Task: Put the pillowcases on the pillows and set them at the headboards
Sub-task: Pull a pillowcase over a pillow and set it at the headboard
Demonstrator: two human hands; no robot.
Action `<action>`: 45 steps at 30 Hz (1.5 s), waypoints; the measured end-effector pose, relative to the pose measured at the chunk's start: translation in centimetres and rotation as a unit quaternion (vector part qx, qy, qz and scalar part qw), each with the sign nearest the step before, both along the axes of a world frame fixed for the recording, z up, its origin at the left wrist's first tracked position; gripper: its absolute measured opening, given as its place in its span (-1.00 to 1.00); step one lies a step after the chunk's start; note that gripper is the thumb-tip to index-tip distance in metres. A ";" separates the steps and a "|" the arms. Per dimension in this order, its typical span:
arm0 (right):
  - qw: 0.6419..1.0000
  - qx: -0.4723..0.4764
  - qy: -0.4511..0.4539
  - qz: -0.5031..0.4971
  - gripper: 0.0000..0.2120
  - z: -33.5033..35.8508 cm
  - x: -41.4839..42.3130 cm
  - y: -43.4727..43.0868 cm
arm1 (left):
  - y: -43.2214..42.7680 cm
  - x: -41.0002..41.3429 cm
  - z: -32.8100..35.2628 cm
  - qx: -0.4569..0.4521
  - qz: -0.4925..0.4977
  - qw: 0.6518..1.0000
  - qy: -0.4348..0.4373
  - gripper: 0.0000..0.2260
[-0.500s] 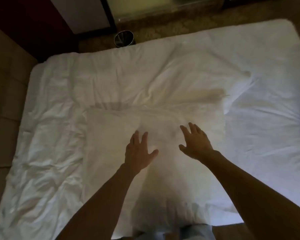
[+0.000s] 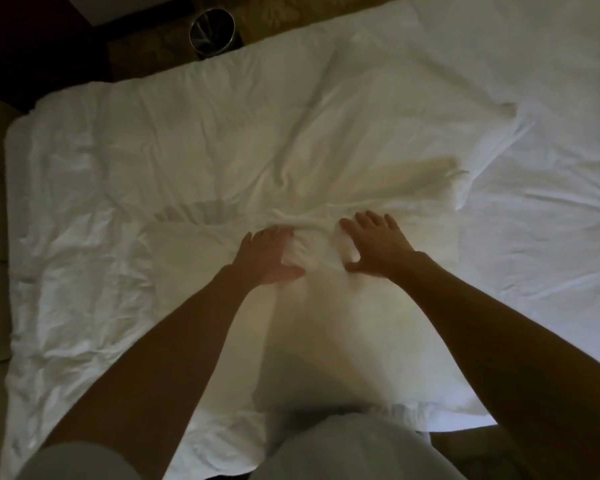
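1. Though the wide bed with its rumpled white sheets [image 2: 94,237] fills most of the view, no headboard shows anywhere, so the placing step looks wholly undone; I judge the task to be at an early-to-middle stage.
2. Lying lengthwise under both forearms, the plump white pillow [image 2: 343,341] runs from the person's body out to the grip, and I cannot tell for sure whether its cover is already on or only part-way.
3. Beyond the grip, a loose white fabric pillowcase [image 2: 378,157] spreads flat and wrinkled over the bed, its near edge bunched right at the fingers; a yellowish patch shows on it just past the right grip.
4. Well beyond and to the left of the grip, a round metal waste bin [image 2: 212,31] stands on the patterned floor.
5. On the left hand [image 2: 267,258] the grip is closed, the fingers curled into a gathered fold of white cloth at the pillow's far end.
6. On the right hand [image 2: 374,247] the grip is open, fingers spread and palm pressing flat on the cloth just beside that fold, holding nothing.
7. Compared with half a second ago, both hands have moved further out along the pillow; the left, then flat and spread, has now clenched cloth, and a ridge of bunched fabric has risen between the hands.
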State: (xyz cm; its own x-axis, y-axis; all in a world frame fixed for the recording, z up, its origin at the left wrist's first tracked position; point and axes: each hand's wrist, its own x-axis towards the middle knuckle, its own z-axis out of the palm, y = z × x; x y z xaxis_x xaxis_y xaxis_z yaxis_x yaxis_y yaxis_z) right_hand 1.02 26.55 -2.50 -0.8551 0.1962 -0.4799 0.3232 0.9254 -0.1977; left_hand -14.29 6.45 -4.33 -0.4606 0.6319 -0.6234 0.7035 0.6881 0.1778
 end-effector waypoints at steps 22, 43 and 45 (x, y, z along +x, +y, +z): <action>0.994 0.078 -0.066 0.028 0.03 9.4 3.0 -6.1 | -7.6 9.7 6.0 0.185 -0.046 0.961 0.200 -0.60; 0.989 0.112 -0.068 0.072 -0.63 18.1 15.9 -19.5 | -18.4 18.6 14.3 0.208 -0.042 0.967 0.141 -0.46; 0.989 0.131 -0.030 0.053 -0.77 18.3 17.0 -20.1 | -18.3 19.1 15.2 0.211 -0.119 0.942 0.233 -0.82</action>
